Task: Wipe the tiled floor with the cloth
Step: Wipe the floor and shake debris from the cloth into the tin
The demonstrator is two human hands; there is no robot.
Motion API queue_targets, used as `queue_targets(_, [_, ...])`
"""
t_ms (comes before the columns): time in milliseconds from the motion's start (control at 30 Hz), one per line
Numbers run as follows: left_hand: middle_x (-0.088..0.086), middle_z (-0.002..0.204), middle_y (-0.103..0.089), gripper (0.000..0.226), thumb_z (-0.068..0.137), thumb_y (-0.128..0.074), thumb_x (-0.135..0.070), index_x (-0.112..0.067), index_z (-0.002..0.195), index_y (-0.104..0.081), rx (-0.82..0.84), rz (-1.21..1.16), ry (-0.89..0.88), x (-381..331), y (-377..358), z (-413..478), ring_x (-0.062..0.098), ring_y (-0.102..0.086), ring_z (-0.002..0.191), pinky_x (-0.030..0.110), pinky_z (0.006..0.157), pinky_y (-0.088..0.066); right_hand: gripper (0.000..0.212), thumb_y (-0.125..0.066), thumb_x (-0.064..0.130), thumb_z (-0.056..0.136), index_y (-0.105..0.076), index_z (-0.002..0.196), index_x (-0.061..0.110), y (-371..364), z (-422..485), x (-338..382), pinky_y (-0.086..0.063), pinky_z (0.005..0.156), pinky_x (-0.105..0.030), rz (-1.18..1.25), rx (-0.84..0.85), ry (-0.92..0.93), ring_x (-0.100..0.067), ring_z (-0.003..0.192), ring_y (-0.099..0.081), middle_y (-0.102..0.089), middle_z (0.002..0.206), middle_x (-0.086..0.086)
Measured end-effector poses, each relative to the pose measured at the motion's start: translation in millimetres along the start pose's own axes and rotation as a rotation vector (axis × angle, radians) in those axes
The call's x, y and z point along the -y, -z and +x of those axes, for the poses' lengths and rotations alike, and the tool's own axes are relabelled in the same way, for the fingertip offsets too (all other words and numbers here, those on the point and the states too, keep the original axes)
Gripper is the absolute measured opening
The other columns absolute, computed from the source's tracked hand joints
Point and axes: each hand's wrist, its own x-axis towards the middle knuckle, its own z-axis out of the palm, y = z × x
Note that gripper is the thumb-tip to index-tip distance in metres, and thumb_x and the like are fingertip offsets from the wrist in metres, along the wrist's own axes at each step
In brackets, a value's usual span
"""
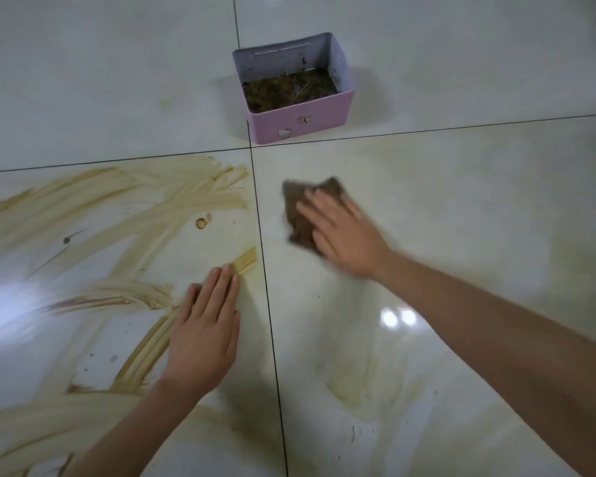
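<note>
Tiled floor (479, 187), pale glossy tiles with dark grout lines (267, 304). Pink box (300, 122) was the landmark, sitting open-topped on a far tile right by the point where four tiles met, with brownish-green debris (289, 91) in its bottom. Below and left of the pink box, tan-brown smears (117, 208) streaked across the near left tile, some in long curved bands, plus a small ringed brown spot (202, 222). Nearer the camera than the pink box and a little left of it, the left hand (203, 332) lay palm-down on that smeared tile, fingers straight and pressed together, flat on the floor, holding nothing, fingertips touching a short smear band. Directly below the pink box, just right of the grout line, the brown cloth (296, 215) lay flat on the near right tile. The right hand (344, 235) pressed down on top of it, fingers spread and straight over the fabric (motion blur, so edges were soft), with the forearm running off toward the lower right. The tile around the cloth showed only a faint yellowish film.
</note>
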Motion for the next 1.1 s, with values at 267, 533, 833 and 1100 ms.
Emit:
queue_targets(267, [0.013,0.156,-0.027,0.055,0.100,-0.018,-0.027,-0.001,0.146,-0.034,0.010,-0.020,-0.012,4,-2,-1,0.029,-0.022,0.146,0.048,0.116,-0.022,0.054,-0.035,0.032,0.098,-0.036,0.149,0.014,-47,-134,121,-0.010,0.120,-0.050,0.038,0.009,0.199,-0.027,0.148,-0.019,-0.031,0.156,-0.011])
queue_targets(533, [0.014,0.156,-0.028,0.055,0.099,-0.020,-0.026,-0.001,0.146,-0.035,-0.004,-0.034,-0.017,5,-4,-1,0.029,-0.023,0.145,0.049,0.115,-0.022,0.046,-0.037,0.023,0.100,-0.046,0.142,0.008,-12,-35,11,-0.024,0.116,-0.054,0.035,-0.066,0.172,-0.031,0.141,-0.034,-0.038,0.150,-0.015])
queue_targets(833, [0.013,0.156,-0.025,0.056,0.100,-0.018,-0.028,0.000,0.146,-0.032,0.027,-0.034,0.013,0,-2,-1,0.030,-0.021,0.146,0.053,0.115,-0.025,0.053,-0.037,0.030,0.097,-0.040,0.147,0.013,-48,-162,116,-0.017,0.118,-0.050,0.146,-0.020,0.178,-0.026,0.147,-0.022,-0.032,0.156,-0.010])
queue_targets(1100, [0.019,0.151,-0.035,0.060,0.098,-0.019,-0.031,0.004,0.142,-0.040,0.060,0.010,0.039,-7,7,2,0.034,-0.030,0.142,0.056,0.112,-0.031,0.041,-0.044,0.015,0.101,-0.049,0.140,0.005,-1,-78,-43,-0.036,0.112,-0.037,0.190,-0.071,-0.226,-0.018,0.129,-0.051,-0.047,0.143,-0.018])
